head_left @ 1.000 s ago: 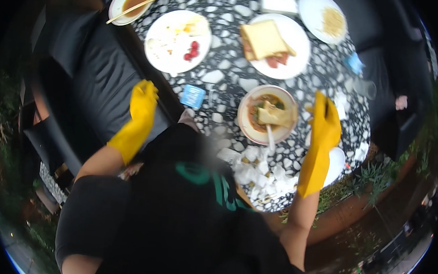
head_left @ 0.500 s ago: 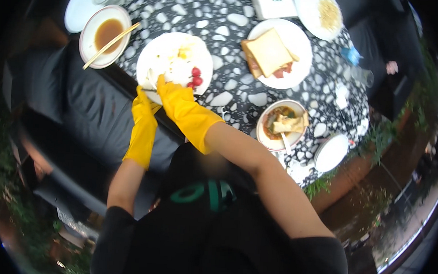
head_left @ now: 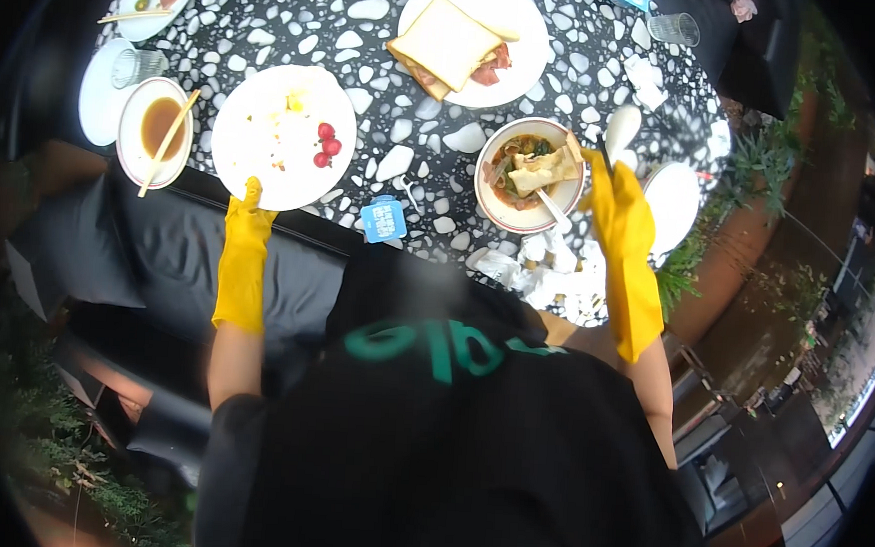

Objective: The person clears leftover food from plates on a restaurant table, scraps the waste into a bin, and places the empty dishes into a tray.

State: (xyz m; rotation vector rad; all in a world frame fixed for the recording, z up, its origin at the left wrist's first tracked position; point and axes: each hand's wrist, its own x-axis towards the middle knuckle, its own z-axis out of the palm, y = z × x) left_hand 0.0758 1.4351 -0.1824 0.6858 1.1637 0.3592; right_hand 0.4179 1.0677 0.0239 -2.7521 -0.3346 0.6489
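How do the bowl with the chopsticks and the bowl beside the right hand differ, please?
The chopstick bowl shows brown liquid, while the spoon bowl also holds solid food, with pale bread-like pieces on top. Chopsticks lie across the chopstick bowl; a pale spoon handle slants out of the spoon bowl. Both are round, pale bowls with a darker rim line.

Over the link I see a black sofa (head_left: 174,242) on either side of the left hand (head_left: 247,226), a speckled table (head_left: 317,28) ahead of it, plants (head_left: 762,171) right of the right hand (head_left: 624,210) and, farther right, a bright strip (head_left: 856,407).
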